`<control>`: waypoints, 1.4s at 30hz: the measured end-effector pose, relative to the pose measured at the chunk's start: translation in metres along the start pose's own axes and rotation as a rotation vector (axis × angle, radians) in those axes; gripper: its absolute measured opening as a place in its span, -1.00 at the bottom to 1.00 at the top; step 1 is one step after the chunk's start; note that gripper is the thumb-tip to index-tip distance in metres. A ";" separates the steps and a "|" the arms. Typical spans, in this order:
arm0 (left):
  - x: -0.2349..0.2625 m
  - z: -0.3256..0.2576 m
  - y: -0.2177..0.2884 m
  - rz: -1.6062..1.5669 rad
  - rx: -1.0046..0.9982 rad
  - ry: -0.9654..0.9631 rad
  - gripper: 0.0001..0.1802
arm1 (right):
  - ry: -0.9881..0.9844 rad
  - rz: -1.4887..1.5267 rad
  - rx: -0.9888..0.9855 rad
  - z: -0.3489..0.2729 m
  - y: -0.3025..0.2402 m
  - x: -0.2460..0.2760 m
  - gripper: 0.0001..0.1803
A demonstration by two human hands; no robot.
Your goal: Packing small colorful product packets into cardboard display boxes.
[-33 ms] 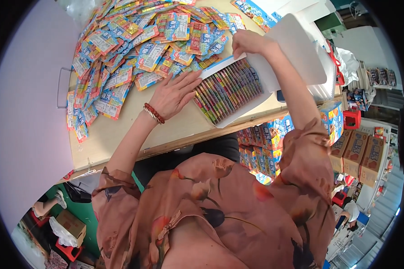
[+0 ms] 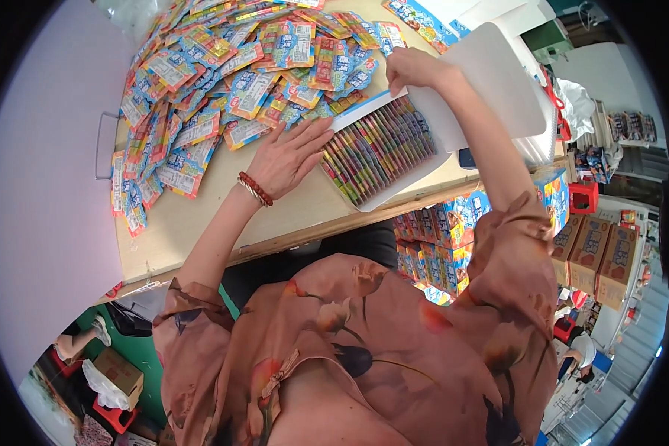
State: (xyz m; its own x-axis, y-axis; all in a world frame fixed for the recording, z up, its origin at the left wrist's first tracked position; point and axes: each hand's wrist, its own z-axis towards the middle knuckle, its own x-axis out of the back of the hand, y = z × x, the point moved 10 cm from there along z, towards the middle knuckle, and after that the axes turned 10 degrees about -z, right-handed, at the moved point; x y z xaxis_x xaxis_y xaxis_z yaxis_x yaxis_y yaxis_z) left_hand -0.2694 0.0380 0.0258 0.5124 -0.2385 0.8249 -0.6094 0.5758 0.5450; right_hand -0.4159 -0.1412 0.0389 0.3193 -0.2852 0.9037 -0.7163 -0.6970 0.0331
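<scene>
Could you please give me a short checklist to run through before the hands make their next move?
1. White box open on top: ok, its contents show.
2. Row of packets in order: ok, standing side by side.
3. Left hand at the box's left end: ok, fingers extended.
4. Right hand gripping the box's far edge: cannot tell, contact is unclear.
5. Loose packets sorted: not ok, they lie in a jumbled heap.

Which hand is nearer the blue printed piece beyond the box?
Right. The right hand is just short of the blue piece; the left hand is farther, leftward by the open box.
</scene>
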 end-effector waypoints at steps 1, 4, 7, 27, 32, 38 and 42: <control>-0.001 -0.001 -0.001 -0.007 0.007 0.008 -0.51 | -0.034 -0.062 -0.055 0.000 0.006 0.000 -0.86; -0.002 -0.003 -0.002 0.013 0.010 0.027 -0.52 | 0.136 -0.460 0.054 -0.005 -0.010 0.017 -0.83; 0.006 -0.004 0.009 0.118 -0.015 0.098 -0.52 | 0.361 -0.437 0.164 -0.048 -0.051 0.037 -0.83; -0.036 -0.006 0.115 -0.086 0.088 0.228 -0.42 | 0.720 0.209 -0.169 -0.177 -0.076 -0.029 -0.55; -0.046 -0.014 0.113 0.162 -0.020 0.348 -0.39 | 0.882 0.908 -0.822 -0.217 -0.085 -0.106 0.10; -0.053 -0.016 0.111 0.138 -0.038 0.369 -0.39 | 0.964 1.632 -0.929 -0.184 -0.095 -0.166 0.23; -0.056 -0.011 0.114 0.160 -0.032 0.365 -0.42 | 1.011 1.522 -0.908 -0.182 -0.053 -0.157 0.02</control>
State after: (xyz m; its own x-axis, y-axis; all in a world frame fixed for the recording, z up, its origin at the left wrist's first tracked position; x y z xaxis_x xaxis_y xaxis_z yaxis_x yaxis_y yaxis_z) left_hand -0.3609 0.1256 0.0403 0.5970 0.1467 0.7887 -0.6830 0.6086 0.4039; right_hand -0.5406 0.0603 -0.0268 -0.8732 0.4145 0.2565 -0.1589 0.2554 -0.9537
